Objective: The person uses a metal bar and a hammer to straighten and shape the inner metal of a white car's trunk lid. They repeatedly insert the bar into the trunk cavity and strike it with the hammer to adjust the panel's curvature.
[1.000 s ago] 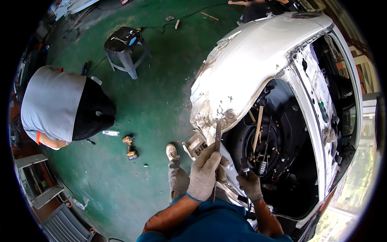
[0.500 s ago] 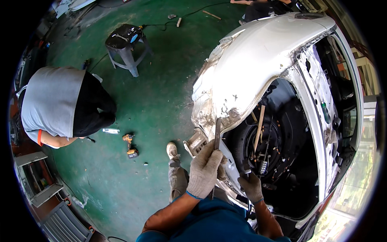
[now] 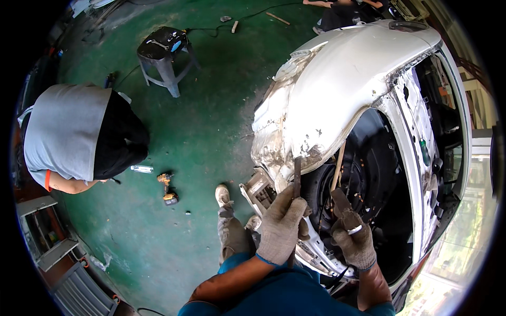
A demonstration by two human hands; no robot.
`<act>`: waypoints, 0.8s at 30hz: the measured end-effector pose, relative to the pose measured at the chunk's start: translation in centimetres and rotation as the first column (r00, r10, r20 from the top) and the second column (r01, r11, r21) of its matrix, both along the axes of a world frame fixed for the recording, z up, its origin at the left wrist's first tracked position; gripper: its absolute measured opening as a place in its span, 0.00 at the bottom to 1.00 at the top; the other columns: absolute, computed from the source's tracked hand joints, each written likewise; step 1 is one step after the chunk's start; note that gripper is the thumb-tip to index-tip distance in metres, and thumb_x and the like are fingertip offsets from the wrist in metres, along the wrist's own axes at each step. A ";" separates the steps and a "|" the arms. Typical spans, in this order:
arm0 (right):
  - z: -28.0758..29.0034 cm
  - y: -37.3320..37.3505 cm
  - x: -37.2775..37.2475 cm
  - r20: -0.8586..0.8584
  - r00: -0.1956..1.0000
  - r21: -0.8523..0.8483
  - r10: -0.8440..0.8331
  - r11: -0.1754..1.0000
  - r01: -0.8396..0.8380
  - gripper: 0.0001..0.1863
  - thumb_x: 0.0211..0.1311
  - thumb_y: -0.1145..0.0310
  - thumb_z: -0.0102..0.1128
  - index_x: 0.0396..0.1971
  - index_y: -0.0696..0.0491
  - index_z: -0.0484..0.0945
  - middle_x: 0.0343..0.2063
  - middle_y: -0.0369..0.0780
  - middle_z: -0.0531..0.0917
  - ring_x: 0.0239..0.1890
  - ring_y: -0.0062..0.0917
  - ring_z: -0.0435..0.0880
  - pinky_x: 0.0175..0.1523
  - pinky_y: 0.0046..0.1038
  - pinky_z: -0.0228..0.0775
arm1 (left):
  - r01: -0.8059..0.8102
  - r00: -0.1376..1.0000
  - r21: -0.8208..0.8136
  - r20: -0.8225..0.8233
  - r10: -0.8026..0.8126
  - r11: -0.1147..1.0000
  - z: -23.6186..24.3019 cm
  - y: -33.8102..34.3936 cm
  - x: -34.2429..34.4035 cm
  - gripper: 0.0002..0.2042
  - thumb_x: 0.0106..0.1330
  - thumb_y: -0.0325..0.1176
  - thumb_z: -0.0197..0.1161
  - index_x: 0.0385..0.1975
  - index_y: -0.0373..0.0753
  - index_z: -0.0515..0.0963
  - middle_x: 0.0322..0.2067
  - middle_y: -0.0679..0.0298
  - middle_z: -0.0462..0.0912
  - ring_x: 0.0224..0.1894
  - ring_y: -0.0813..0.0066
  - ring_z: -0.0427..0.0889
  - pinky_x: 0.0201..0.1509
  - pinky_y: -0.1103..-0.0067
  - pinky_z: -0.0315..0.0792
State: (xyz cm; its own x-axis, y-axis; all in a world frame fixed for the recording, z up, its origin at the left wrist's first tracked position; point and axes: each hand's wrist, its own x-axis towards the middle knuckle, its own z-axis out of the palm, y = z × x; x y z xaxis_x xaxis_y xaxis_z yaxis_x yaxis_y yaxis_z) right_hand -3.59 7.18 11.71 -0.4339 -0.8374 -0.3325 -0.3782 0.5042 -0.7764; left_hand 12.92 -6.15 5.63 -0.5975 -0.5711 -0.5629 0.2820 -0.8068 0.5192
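My left hand [image 3: 282, 224], in a knitted work glove, is closed round a flat, dark metal bar [image 3: 297, 176]. The bar points away from me, its far end against the scraped, crumpled corner of the white car body [image 3: 342, 79]. To the right, my gloved right hand [image 3: 356, 242] grips a hammer-like tool with a blunt, brownish end [image 3: 341, 201]; its exact kind is partly hidden by the fingers. That hand is over the open rear compartment [image 3: 382, 158], where a wooden stick [image 3: 339, 166] stands propped and dark round parts lie.
A person in a grey shirt [image 3: 66, 131] bends down at the left. On the green floor lie a yellow-black cordless drill [image 3: 167, 189] and a clear bottle [image 3: 142, 169]. A grey stool [image 3: 164, 66] bears a wrench. Another person [image 3: 342, 13] is at the far right.
My right hand has risen and moved right with its tool, turning so the brownish end shows. My left hand and the bar have shifted slightly right in the picture.
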 end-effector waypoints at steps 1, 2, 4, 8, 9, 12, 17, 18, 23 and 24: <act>0.3 -0.9 -0.3 -0.155 0.980 -0.004 0.122 0.992 -0.125 0.24 0.64 0.70 0.72 0.57 0.61 0.77 0.33 0.44 0.88 0.35 0.29 0.90 0.40 0.29 0.82 | 0.008 1.000 0.019 -0.017 -0.008 1.000 0.0 -0.1 -0.1 0.22 0.82 0.36 0.55 0.70 0.32 0.69 0.33 0.65 0.81 0.22 0.84 0.77 0.25 0.84 0.74; 0.5 -1.7 -0.6 -0.305 0.922 0.013 0.239 0.969 -0.247 0.24 0.65 0.69 0.71 0.58 0.61 0.77 0.35 0.46 0.88 0.36 0.34 0.91 0.41 0.30 0.83 | 0.016 0.999 0.038 -0.035 -0.015 0.999 0.0 -0.2 -0.1 0.22 0.82 0.36 0.55 0.70 0.32 0.69 0.33 0.66 0.81 0.22 0.84 0.76 0.25 0.84 0.74; 1.3 -4.0 -0.6 -0.420 0.833 0.062 0.360 0.927 -0.370 0.24 0.66 0.67 0.71 0.58 0.61 0.77 0.37 0.49 0.89 0.37 0.41 0.92 0.42 0.33 0.85 | 0.013 1.000 0.063 -0.026 -0.011 0.998 0.0 -0.5 0.3 0.22 0.82 0.37 0.54 0.70 0.32 0.69 0.33 0.66 0.80 0.22 0.84 0.75 0.25 0.84 0.73; 2.8 -6.9 0.2 -0.398 0.827 0.133 0.398 0.917 -0.377 0.24 0.67 0.66 0.68 0.58 0.62 0.76 0.39 0.53 0.89 0.41 0.46 0.92 0.42 0.36 0.86 | 0.078 0.996 0.120 0.020 -0.081 0.990 -0.1 -1.0 0.7 0.23 0.82 0.38 0.51 0.71 0.33 0.68 0.32 0.67 0.79 0.22 0.84 0.74 0.24 0.83 0.71; 3.2 -7.5 0.3 -0.362 0.843 0.147 0.397 0.918 -0.369 0.24 0.67 0.66 0.68 0.58 0.62 0.76 0.39 0.53 0.89 0.41 0.45 0.93 0.42 0.36 0.86 | 0.092 0.995 0.131 0.026 -0.096 0.987 0.0 -1.3 0.8 0.23 0.82 0.38 0.51 0.71 0.33 0.68 0.31 0.68 0.79 0.22 0.84 0.73 0.24 0.83 0.70; 4.0 -8.7 0.8 -0.331 0.846 0.176 0.419 0.908 -0.381 0.24 0.66 0.67 0.69 0.58 0.63 0.76 0.39 0.53 0.89 0.40 0.44 0.93 0.42 0.35 0.86 | 0.121 0.992 0.155 -0.002 -0.122 0.980 0.3 -0.8 1.4 0.23 0.82 0.36 0.52 0.72 0.33 0.66 0.30 0.68 0.75 0.19 0.85 0.72 0.21 0.82 0.68; 4.1 -9.5 1.0 -0.343 0.798 0.204 0.496 0.868 -0.452 0.24 0.65 0.69 0.68 0.57 0.65 0.76 0.39 0.52 0.89 0.38 0.41 0.93 0.41 0.33 0.87 | 0.123 0.991 0.139 -0.060 -0.116 0.983 0.3 -1.0 1.2 0.24 0.83 0.36 0.51 0.75 0.37 0.64 0.30 0.68 0.75 0.20 0.86 0.71 0.21 0.84 0.68; 4.3 -9.7 1.2 -0.331 0.806 0.218 0.491 0.870 -0.441 0.24 0.65 0.69 0.68 0.57 0.65 0.76 0.39 0.52 0.89 0.38 0.40 0.93 0.41 0.33 0.87 | 0.127 0.991 0.136 -0.059 -0.120 0.983 0.3 -1.2 1.2 0.24 0.83 0.36 0.51 0.74 0.37 0.64 0.29 0.68 0.74 0.20 0.86 0.71 0.22 0.84 0.68; 4.2 -10.1 1.0 -0.339 0.770 0.238 0.540 0.841 -0.485 0.23 0.66 0.69 0.67 0.56 0.67 0.76 0.38 0.52 0.89 0.36 0.38 0.93 0.38 0.31 0.87 | 0.137 0.990 0.064 -0.040 -0.134 0.989 -0.1 -2.3 1.0 0.23 0.83 0.36 0.50 0.73 0.35 0.65 0.29 0.68 0.74 0.21 0.85 0.71 0.22 0.84 0.67; 4.2 -10.0 1.0 -0.333 0.775 0.238 0.537 0.843 -0.482 0.23 0.66 0.68 0.67 0.55 0.67 0.76 0.38 0.52 0.89 0.35 0.38 0.93 0.38 0.31 0.87 | 0.147 0.989 0.070 -0.034 -0.145 0.987 0.1 -2.5 1.0 0.23 0.83 0.36 0.50 0.73 0.35 0.65 0.29 0.68 0.74 0.21 0.85 0.71 0.21 0.84 0.67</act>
State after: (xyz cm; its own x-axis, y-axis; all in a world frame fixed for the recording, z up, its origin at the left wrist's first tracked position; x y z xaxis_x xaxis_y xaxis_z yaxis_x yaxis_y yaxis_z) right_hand -2.63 -2.83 15.90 -0.0681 -0.9312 -0.3580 -0.8536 0.2402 -0.4623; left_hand 13.91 -8.61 5.75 -0.6879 -0.4354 -0.5807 0.1726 -0.8753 0.4518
